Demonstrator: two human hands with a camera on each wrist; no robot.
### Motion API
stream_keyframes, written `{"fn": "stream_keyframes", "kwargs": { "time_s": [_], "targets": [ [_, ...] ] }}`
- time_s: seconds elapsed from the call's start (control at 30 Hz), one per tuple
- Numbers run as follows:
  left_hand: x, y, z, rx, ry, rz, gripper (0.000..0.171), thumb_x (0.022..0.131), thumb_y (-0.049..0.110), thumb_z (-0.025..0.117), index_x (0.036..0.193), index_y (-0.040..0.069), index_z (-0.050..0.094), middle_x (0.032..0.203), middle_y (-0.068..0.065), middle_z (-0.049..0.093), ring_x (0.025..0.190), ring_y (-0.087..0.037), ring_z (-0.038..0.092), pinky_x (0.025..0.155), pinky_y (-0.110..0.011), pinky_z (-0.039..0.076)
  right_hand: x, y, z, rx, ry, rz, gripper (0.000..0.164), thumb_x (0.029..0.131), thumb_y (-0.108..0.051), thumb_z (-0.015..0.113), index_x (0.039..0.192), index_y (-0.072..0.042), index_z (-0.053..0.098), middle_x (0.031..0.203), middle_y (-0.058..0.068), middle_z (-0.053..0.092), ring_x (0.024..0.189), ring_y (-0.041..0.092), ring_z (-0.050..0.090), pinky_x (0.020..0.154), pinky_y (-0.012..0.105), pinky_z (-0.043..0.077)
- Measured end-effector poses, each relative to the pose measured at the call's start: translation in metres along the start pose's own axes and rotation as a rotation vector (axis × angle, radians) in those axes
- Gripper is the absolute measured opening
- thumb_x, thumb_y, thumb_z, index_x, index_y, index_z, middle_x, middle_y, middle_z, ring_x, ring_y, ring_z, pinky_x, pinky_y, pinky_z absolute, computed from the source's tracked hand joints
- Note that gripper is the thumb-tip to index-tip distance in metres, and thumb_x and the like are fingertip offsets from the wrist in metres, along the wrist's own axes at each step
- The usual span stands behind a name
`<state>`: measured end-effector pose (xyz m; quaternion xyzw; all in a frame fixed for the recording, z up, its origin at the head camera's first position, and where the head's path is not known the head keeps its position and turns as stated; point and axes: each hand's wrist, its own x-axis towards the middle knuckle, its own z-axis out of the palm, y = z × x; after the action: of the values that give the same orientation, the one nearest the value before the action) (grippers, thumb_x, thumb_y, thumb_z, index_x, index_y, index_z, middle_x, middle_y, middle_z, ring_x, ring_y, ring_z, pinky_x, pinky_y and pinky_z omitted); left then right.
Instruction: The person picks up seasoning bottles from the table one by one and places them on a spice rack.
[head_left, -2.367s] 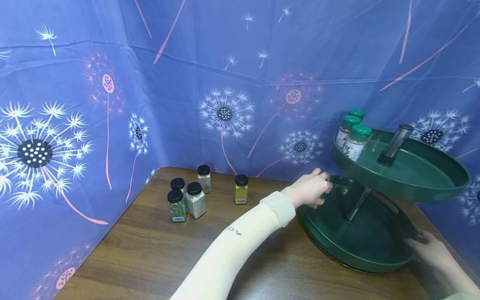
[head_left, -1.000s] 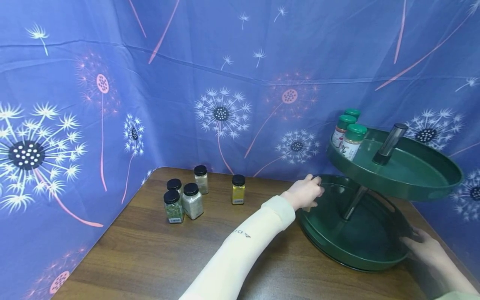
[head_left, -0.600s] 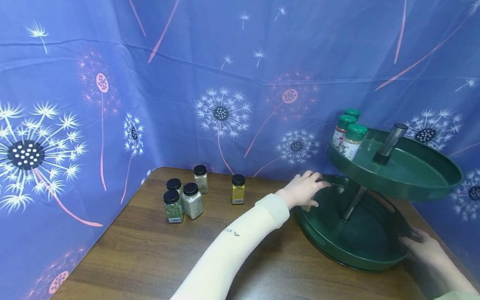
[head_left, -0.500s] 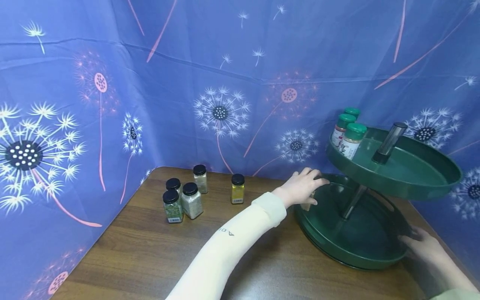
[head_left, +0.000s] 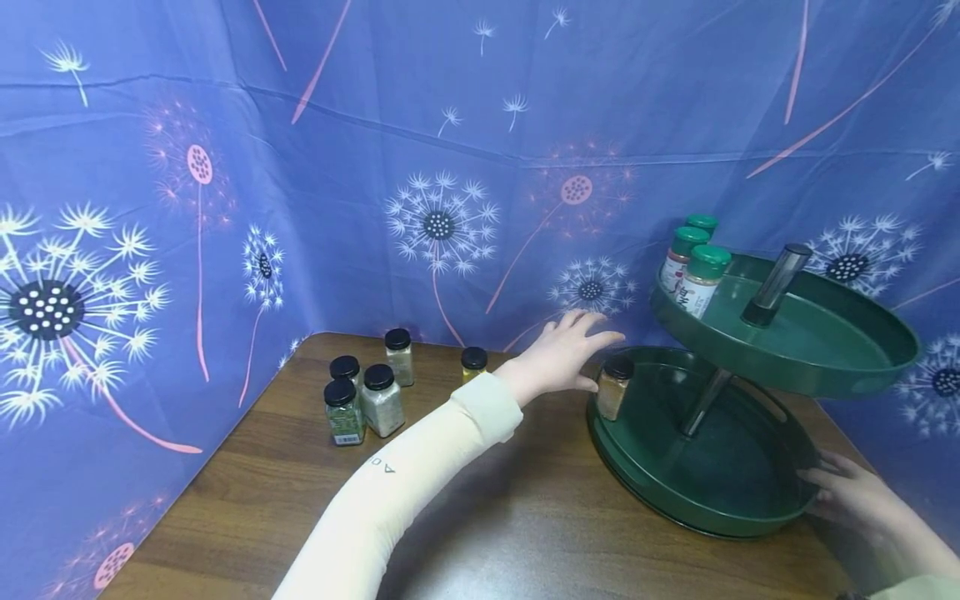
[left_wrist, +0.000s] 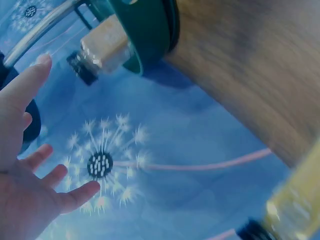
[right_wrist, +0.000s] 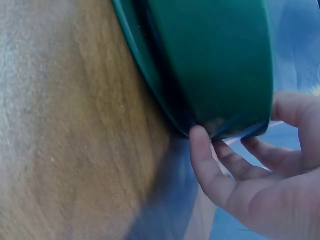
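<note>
My left hand [head_left: 555,354] is in the air just left of the green two-tier tray stand [head_left: 701,512], fingers spread and holding nothing. Close to its fingertips, a black-lidded spice jar [head_left: 611,398] of tan powder stands in the lower tier at the left rim. The left wrist view also shows this jar [left_wrist: 106,44], apart from the left hand [left_wrist: 30,175]. At the stand's right side my right hand [head_left: 862,500] grips the lower tier's rim; in the right wrist view its fingertips [right_wrist: 200,137] meet the green wall [right_wrist: 215,65].
Three green-lidded spice jars [head_left: 697,283] stand at the left of the upper tier. A yellow spice jar [head_left: 473,364] is partly hidden behind my left forearm. Several black-lidded jars [head_left: 382,400] cluster farther left on the wooden table [head_left: 517,525]. Patterned blue cloth [head_left: 337,208] hangs behind.
My left hand has let go of the tan spice jar in the lower tier and moved left, its fingers spreading. My right hand stays on the rim.
</note>
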<state>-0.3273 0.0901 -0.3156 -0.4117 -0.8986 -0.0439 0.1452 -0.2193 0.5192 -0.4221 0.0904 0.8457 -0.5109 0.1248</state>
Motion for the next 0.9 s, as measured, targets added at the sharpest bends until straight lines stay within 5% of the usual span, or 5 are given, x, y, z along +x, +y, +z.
{"fn": "stream_keyframes", "kwargs": {
  "time_s": [0.2,0.3,0.5,0.7,0.9],
  "targets": [
    [-0.023,-0.020,-0.012,-0.006,0.013,-0.042,0.088,0.066,0.052,0.069,0.138,0.040,0.020,0.146,0.001,0.016,0.132,-0.025,0.017,0.092,-0.045,0.035,-0.002,0.002,-0.004,0.260,-0.078,0.030,0.081,0.093,-0.015,0.045,0.132,0.005,-0.023,0.085,-0.014,0.057,0.078,0.011,0.062,0.073,0.033,0.051],
    [-0.033,-0.030,-0.015,-0.025,0.025,-0.061,0.090,0.065,0.050,0.071,0.138,0.041,0.019,0.146,0.000,0.016,0.131,-0.025,0.017,0.091,-0.045,0.035,-0.002,0.003,-0.006,0.301,-0.116,0.048,0.082,0.093,-0.017,0.044,0.132,0.000,-0.026,0.086,-0.015,0.056,0.081,0.012,0.062,0.075,0.034,0.050],
    [-0.052,-0.047,-0.016,-0.066,0.038,-0.117,0.091,0.064,0.049,0.072,0.138,0.041,0.018,0.145,0.000,0.016,0.131,-0.025,0.018,0.091,-0.048,0.034,0.000,0.013,-0.011,0.427,-0.205,0.050,0.061,0.095,-0.018,0.040,0.124,-0.046,-0.006,0.092,-0.015,0.055,0.087,0.013,0.060,0.080,0.038,0.048],
    [-0.072,-0.062,-0.013,-0.102,0.061,-0.159,0.090,0.063,0.046,0.074,0.137,0.040,0.022,0.144,0.000,0.018,0.130,-0.026,0.019,0.089,-0.047,0.035,0.001,0.019,-0.015,0.474,-0.256,0.078,0.077,0.096,-0.020,0.035,0.126,-0.029,-0.036,0.092,-0.017,0.050,0.087,0.009,0.058,0.084,0.042,0.045],
    [-0.091,-0.070,-0.007,-0.137,0.079,-0.188,0.089,0.063,0.045,0.075,0.136,0.040,0.025,0.143,-0.001,0.022,0.128,-0.026,0.022,0.089,-0.050,0.035,-0.002,0.016,-0.015,0.472,-0.268,0.063,0.074,0.097,-0.020,0.032,0.128,-0.028,-0.034,0.092,-0.017,0.049,0.087,0.007,0.057,0.086,0.046,0.043]
  ]
}}
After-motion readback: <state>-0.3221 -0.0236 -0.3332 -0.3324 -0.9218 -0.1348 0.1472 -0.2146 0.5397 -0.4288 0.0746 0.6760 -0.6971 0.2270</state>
